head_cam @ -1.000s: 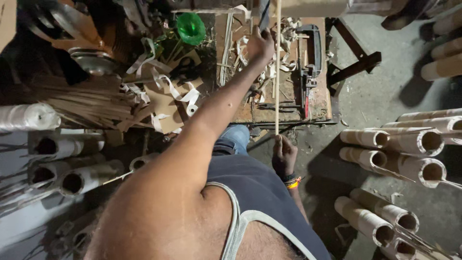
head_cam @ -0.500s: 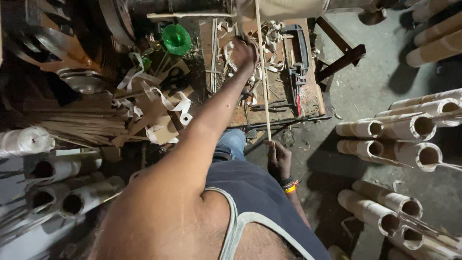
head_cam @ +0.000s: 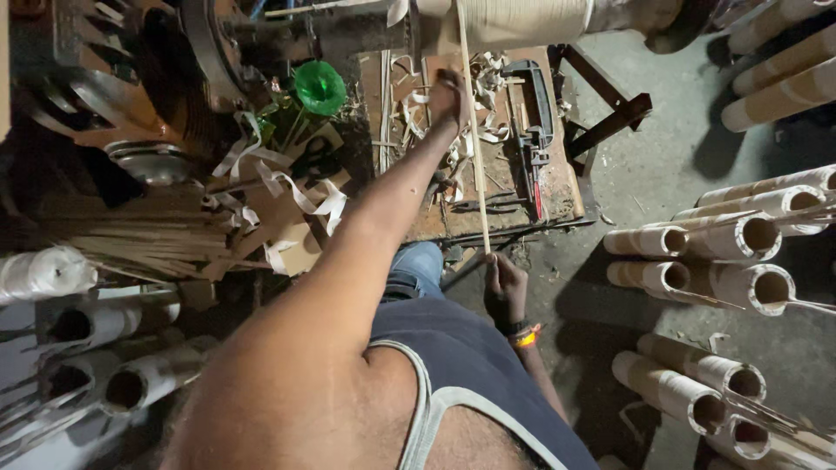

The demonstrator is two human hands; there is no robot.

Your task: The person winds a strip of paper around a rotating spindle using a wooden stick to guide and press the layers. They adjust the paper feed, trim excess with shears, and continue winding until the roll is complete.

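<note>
Bamboo is what both hands are on: a long thin stick (head_cam: 475, 148) runs from the big pale roll (head_cam: 522, 19) at the far end of the wooden bench (head_cam: 557, 187) back over the bench top to its near edge. The right hand (head_cam: 505, 292) sits just off that near edge, fingers closed around the stick's lower end. The left hand (head_cam: 446, 91) reaches out over the bench with the arm straight; it lies against the stick about midway along the bench, but from above I cannot tell whether the fingers are wrapped round it or only pressed beside it.

Curled pale shavings (head_cam: 488, 74) litter the bench on both sides of the left hand, and a dark metal clamp (head_cam: 531, 113) lies along the bench's right side. Left of the bench stand a green funnel (head_cam: 320, 87) and a bundle of thin sticks (head_cam: 131, 239); on the floor to the right of the bench lie stacked cardboard tubes (head_cam: 740, 252).

To work the stick well, I judge it should be kept straight between the two hands, the near hand gripping firmly so the end does not wander, the far hand steadying lightly enough that the thin stick does not bow or snap. Keeping it clear of the clamp and the loose shavings would help it slide without catching.
</note>
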